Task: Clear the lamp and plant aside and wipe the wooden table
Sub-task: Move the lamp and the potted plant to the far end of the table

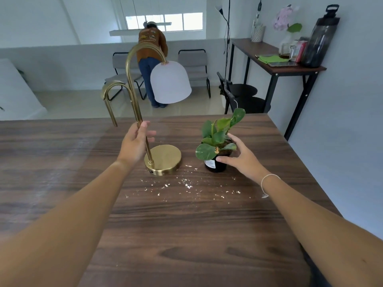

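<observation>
A brass lamp (163,158) with a round base, curved stem and white bell shade stands mid-table on the dark wooden table (186,224). My left hand (135,141) is wrapped around its stem just above the base. To the right, a small green plant in a black pot (215,146) rests on the table. My right hand (240,158) grips the pot's right side, thumb on the front. White crumbs (186,185) are scattered on the wood in front of both.
The table's far edge lies just behind the lamp and plant; its right edge runs diagonally. Beyond stand black chairs (242,96), a narrow side table (277,65) with bottle, green cloth and jars, and a person (151,59) bending over by grey chairs.
</observation>
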